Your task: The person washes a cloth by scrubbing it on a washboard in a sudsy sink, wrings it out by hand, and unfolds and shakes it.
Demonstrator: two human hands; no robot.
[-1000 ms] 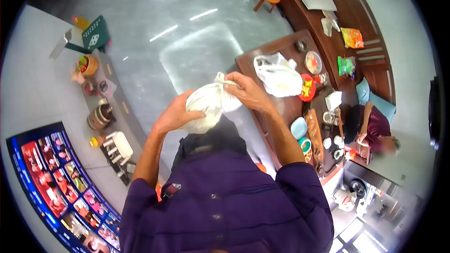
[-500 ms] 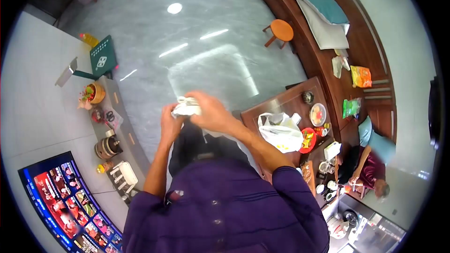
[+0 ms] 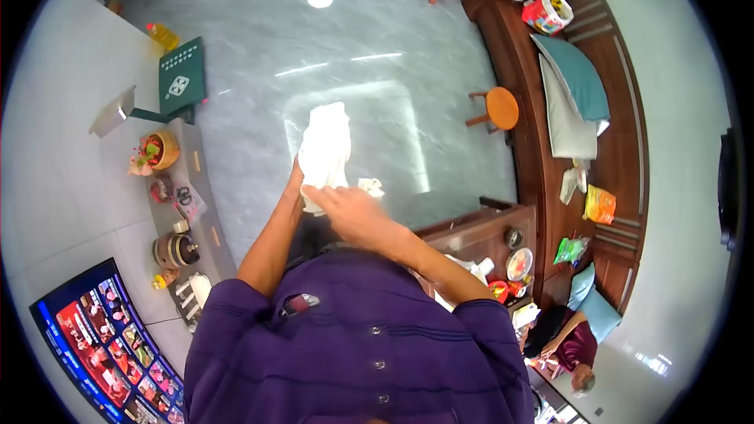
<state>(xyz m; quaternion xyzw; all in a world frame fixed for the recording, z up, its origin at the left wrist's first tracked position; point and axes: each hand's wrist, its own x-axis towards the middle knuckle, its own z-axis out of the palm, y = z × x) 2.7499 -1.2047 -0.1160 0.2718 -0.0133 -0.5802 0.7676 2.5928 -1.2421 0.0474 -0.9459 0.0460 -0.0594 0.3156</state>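
Observation:
A long white cloth piece (image 3: pixel 326 145), glove-like but too bright to make out, stretches in front of me above the floor. My left hand (image 3: pixel 297 179) is at its left side; the cloth covers most of its fingers. With curled fingers, my right hand (image 3: pixel 353 216) grips the cloth's near end. A smaller crumpled white cloth (image 3: pixel 371 187) sticks out beyond my right knuckles; whether it joins the long piece I cannot tell.
On the right stand a dark wooden table (image 3: pixel 471 232) and a wooden bench (image 3: pixel 510 63) with cushions, near a stool (image 3: pixel 501 108). A seated person (image 3: pixel 577 338) is at lower right. A low cabinet (image 3: pixel 206 212) and a television (image 3: pixel 110 338) are left.
The compact white bundle between my hands has opened out into a long piece reaching away from me. My right hand has moved to its near end. The whole view has shifted.

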